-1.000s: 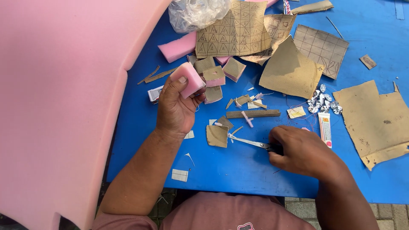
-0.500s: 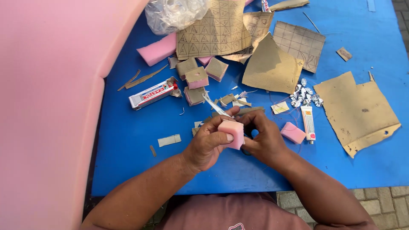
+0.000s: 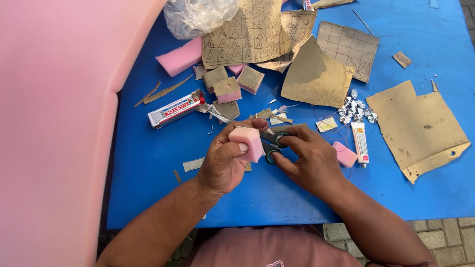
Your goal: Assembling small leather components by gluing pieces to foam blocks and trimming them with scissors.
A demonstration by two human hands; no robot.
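Left hand [image 3: 225,163] pinches foam cube [image 3: 246,143]; scissors [image 3: 269,141] point up-left.

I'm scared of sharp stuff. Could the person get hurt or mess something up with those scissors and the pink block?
Maybe.
1. The left hand holds the pink block right against the scissors, so a thumb could get nicked.
2. The right hand sits over the scissor handles, hiding part of them, so a cut might go crooked.
3. The glue tube lies beside the right hand and could get knocked.
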